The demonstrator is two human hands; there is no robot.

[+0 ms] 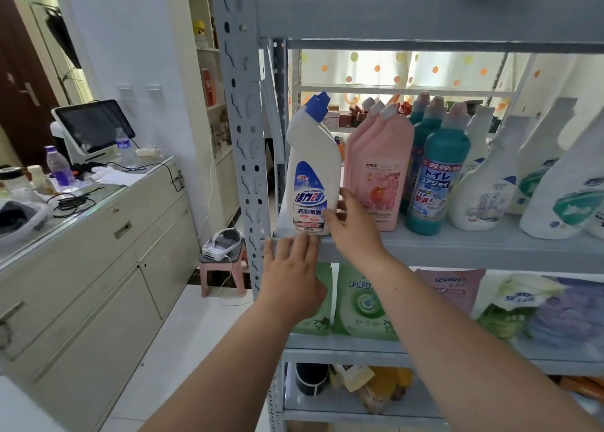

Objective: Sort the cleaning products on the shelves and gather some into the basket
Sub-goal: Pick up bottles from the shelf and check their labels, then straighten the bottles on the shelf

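Straight ahead, a grey metal shelving unit (243,104) fills most of the view, and a cream cabinet with a glass-topped surface (98,196) runs along the wall to its left. That surface carries a tilted monitor (94,127), water bottles, cables and papers. A small pink stool (222,268) stands on the floor between the cabinet and the shelving.

On the lower shelf, green refill pouches (362,304) stand upright, with purple and white packs further right. On the middle shelf (457,251), large white spray-type bottles (555,183) crowd the right end. Next come teal bottles (438,176) with pale caps, then pink bottles (382,176) in a row one behind another.

The white bottle (310,170) with a blue angled cap stands upright at the far left end of this shelf, beside the corner post and just beside the pink bottles.

The right grip (353,229) is grasping this white bottle low down, thumb across the front label and fingers along its right side. The left grip (291,278) is released, its fingers straight, with the tips at the shelf's front edge just below the bottle's base.
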